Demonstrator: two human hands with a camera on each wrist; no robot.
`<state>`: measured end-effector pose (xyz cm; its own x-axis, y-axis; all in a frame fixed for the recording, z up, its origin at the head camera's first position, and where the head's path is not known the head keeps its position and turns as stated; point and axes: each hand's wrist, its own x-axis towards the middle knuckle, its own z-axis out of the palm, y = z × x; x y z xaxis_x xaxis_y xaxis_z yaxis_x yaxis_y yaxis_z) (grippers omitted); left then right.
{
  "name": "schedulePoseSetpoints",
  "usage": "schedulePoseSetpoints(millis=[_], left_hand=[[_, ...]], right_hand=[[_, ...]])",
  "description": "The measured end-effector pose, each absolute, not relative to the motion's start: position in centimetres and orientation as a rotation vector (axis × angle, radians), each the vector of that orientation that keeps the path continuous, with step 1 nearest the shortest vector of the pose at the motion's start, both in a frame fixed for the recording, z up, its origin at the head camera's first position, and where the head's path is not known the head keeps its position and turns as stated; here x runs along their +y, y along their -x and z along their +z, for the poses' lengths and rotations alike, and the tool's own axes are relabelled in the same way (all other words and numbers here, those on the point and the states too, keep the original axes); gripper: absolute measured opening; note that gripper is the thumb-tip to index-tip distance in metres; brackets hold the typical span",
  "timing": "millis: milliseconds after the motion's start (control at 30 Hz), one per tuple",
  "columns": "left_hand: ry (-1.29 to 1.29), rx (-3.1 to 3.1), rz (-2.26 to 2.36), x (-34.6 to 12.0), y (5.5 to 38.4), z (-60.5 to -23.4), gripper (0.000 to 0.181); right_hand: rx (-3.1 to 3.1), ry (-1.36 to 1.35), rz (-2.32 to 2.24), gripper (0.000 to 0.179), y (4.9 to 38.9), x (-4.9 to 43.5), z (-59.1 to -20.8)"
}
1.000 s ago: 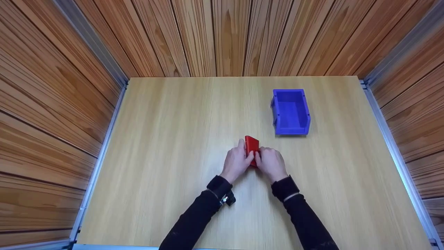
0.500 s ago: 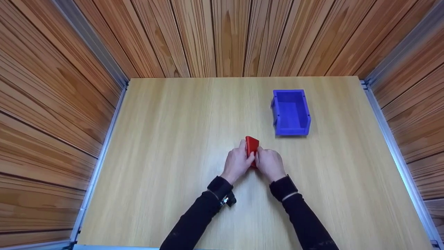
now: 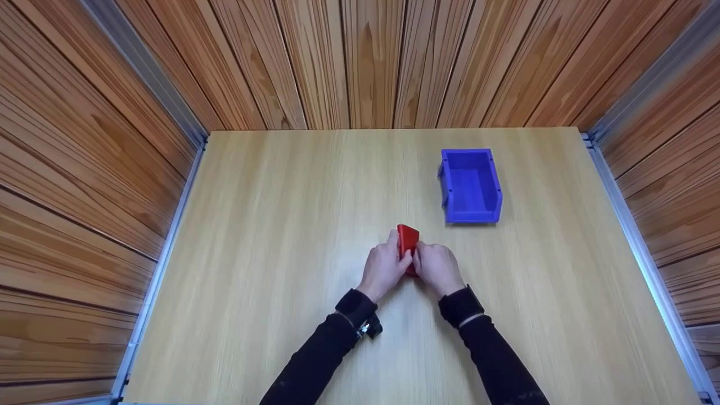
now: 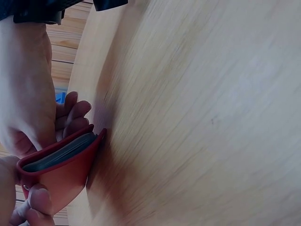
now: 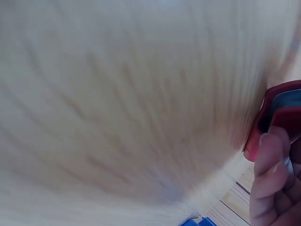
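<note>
Between both hands, in the head view, stands a small red card holder (image 3: 408, 239). The left wrist view shows its open edge, with a stack of clear sleeves inside the red cover (image 4: 68, 178). My left hand (image 3: 382, 266) grips it along its left side, thumb across the near face. From the right side my right hand (image 3: 440, 266) pinches it, fingers curled. In the right wrist view the right hand's fingertips (image 5: 277, 136) press on the red cover near its edge. The lower part of the card holder is hidden by the hands.
A blue plastic bin (image 3: 471, 185) stands on the light wooden table (image 3: 270, 225), beyond the hands to the right. Wood-panelled walls (image 3: 371, 62) with metal frame rails (image 3: 163, 270) enclose the table at the back and both sides.
The right hand has shifted slightly left against the card holder, its thumb drawing in. The whole head view has moved down a little; the left hand keeps its grip.
</note>
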<state>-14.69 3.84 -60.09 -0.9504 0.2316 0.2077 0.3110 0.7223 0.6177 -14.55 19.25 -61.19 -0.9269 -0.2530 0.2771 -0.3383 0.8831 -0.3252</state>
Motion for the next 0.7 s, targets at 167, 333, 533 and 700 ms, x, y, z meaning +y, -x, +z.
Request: schedulePoseSetpoints(millis=[167,333,533,700], left_hand=[[0.449,-2.790,-1.017,3.9,14.5,-60.2,0.023],[0.461,-2.789,-1.015,3.8,14.5,-60.3,0.022],[0.441,-2.799,-1.008,3.3,14.3,-60.6,0.020],[0.391,-2.839,-1.110,2.8,14.1,-60.7,0.018]], right_hand=[[-2.833,-0.429,0.573,0.020,14.5,19.5,-61.2],[-2.834,-0.356,0.577,0.019,14.4,19.5,-60.9],[-2.857,-0.275,0.599,0.020,14.3,19.0,-60.9],[-2.985,-0.067,0.580,0.021,14.3,20.6,-61.4]])
